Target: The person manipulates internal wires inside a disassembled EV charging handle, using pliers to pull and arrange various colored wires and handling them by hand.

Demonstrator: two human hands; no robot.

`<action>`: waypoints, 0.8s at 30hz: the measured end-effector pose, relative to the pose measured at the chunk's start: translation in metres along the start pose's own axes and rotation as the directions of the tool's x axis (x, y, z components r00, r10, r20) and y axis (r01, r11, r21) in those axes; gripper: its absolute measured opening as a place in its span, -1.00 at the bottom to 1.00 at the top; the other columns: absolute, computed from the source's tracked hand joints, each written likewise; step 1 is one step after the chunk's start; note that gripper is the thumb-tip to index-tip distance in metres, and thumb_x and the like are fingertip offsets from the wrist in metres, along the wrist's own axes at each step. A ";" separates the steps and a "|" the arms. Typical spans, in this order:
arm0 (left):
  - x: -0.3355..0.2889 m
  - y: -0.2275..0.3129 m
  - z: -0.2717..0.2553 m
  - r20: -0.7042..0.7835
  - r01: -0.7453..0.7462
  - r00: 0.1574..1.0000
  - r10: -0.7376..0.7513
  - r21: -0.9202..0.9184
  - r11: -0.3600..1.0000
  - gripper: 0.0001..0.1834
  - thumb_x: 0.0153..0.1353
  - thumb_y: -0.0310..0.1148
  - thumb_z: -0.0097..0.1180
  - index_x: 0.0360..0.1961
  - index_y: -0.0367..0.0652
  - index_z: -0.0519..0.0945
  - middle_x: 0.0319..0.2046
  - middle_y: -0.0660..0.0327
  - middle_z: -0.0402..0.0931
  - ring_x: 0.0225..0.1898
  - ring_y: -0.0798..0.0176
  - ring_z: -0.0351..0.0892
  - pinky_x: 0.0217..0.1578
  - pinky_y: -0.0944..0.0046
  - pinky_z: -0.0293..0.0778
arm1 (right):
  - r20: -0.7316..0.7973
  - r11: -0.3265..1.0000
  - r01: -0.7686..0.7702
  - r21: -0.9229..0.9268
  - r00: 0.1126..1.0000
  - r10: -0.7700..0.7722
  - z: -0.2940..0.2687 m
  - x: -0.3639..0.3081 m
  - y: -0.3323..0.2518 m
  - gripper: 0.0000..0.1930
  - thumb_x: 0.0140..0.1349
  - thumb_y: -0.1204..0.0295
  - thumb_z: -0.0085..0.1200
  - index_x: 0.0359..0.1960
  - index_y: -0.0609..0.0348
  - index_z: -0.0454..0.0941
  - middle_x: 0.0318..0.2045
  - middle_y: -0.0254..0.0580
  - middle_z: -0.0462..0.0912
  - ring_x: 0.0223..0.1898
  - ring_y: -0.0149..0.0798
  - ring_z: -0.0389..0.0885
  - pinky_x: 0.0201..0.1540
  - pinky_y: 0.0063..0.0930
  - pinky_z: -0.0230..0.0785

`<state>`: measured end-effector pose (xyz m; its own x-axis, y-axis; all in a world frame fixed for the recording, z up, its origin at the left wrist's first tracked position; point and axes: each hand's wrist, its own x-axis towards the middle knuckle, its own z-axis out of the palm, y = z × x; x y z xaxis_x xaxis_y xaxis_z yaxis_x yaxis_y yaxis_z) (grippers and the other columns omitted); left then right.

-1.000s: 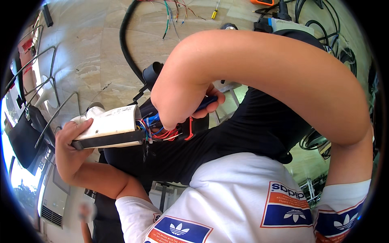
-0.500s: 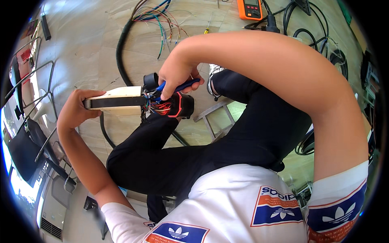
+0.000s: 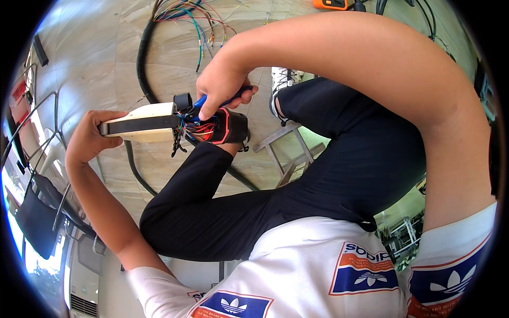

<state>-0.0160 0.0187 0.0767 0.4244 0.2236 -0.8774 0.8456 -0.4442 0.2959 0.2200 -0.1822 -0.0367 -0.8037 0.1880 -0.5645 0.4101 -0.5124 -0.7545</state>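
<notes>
My left hand (image 3: 87, 137) is closed around the far-left end of a cream-coloured handheld housing with a black band (image 3: 146, 126). That housing lies sideways above my knee. At its right end is a black connector head with a red edge (image 3: 233, 127), and a bundle of red and other thin wires (image 3: 200, 127) shows between the two parts. A short black cylindrical piece (image 3: 183, 101) sticks up beside the wires. My right hand (image 3: 222, 85) grips blue-handled pliers (image 3: 200, 101). Their jaws are down among the wires, and my fingers partly hide them.
A thick black cable (image 3: 142, 69) runs along the tiled floor, its end fanned into several coloured wires (image 3: 199, 29). An orange meter (image 3: 330, 4) lies at the far edge. A metal ladder-like frame (image 3: 289, 151) is beside my legs, and a black chair (image 3: 40, 217) stands at left.
The view has shifted, so hands and housing appear slightly further left and higher. My left hand still holds the housing, and my right hand keeps the pliers at the wires.
</notes>
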 end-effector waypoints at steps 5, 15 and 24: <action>-0.005 -0.009 0.003 -0.057 -0.021 0.998 0.020 -0.024 0.999 -0.34 -0.25 -0.75 0.38 0.04 -0.25 0.75 -0.12 0.19 0.76 -0.10 0.41 0.63 0.01 0.36 0.51 | -0.028 0.996 -0.014 0.086 0.999 0.017 -0.006 -0.014 0.001 -0.52 0.47 -0.08 0.02 -0.26 0.14 0.41 -0.64 -0.33 0.44 -0.67 -0.30 0.48 -0.54 -0.31 0.47; 0.009 -0.008 -0.002 0.012 0.013 1.000 -0.013 -0.009 1.000 -0.36 -0.25 -0.71 0.41 0.03 -0.28 0.74 -0.25 0.22 0.77 -0.23 0.40 0.64 -0.09 0.32 0.54 | -0.545 0.950 0.266 0.165 0.827 -0.137 -0.001 -0.006 0.016 -0.72 0.26 0.25 0.33 -0.26 0.10 0.49 -0.45 -0.32 0.57 -0.40 -0.37 0.59 -0.32 -0.42 0.49; 0.113 -0.007 0.003 0.120 -0.054 0.992 0.035 0.156 0.986 -0.36 -0.32 -0.58 0.48 -0.02 -0.22 0.77 -0.31 0.19 0.75 -0.27 0.32 0.64 -0.14 0.27 0.53 | -0.675 0.992 -0.081 0.099 0.727 0.127 -0.026 0.010 0.055 -0.78 0.26 0.29 0.24 -0.21 0.14 0.54 -0.46 -0.28 0.65 -0.45 -0.34 0.63 -0.34 -0.38 0.48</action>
<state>0.0251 0.0446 -0.0259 0.4120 0.1024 -0.9054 0.7609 -0.5853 0.2800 0.2459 -0.1869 -0.0920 -0.2408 0.6372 -0.7321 0.4291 -0.6066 -0.6692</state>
